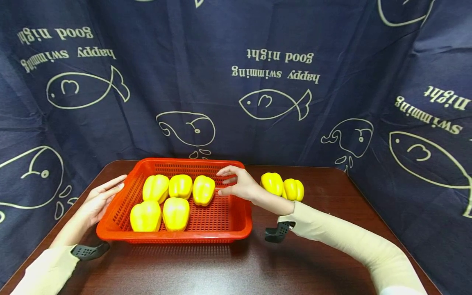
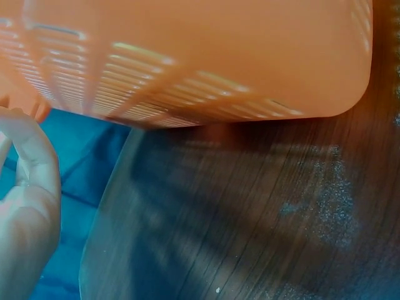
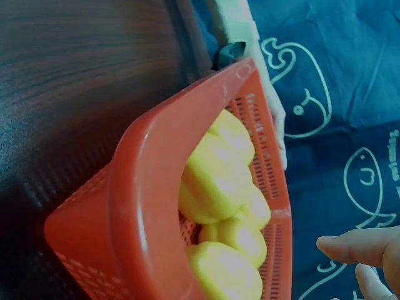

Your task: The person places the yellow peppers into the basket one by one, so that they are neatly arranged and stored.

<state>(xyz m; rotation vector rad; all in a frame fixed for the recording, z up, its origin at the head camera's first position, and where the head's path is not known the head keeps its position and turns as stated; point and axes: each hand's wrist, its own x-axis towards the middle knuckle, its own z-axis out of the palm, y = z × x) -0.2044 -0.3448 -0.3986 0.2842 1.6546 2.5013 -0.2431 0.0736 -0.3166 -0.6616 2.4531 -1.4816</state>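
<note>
A red plastic basket (image 1: pixel 173 235) with slotted walls stands on the table and holds several yellow bell peppers (image 1: pixel 175 213), grouped in its left and middle part. At the basket's left end is my left hand (image 1: pixel 99 203), its fairly straight fingers resting against the outside of the rim. The left wrist view shows this hand (image 2: pixel 28 206) beside the basket wall (image 2: pixel 281 56). My right hand (image 1: pixel 241 184) hovers over the basket's right end, thumb and fingers spread apart with nothing between them. Its fingertips are close to the rightmost pepper (image 1: pixel 203 190) in the basket.
Two more yellow bell peppers (image 1: pixel 272 183) lie side by side on the dark wooden table (image 1: pixel 332 196), right of the basket and partly behind my right forearm. A dark blue curtain (image 1: pixel 206 73) with fish drawings hangs behind the table and along its sides.
</note>
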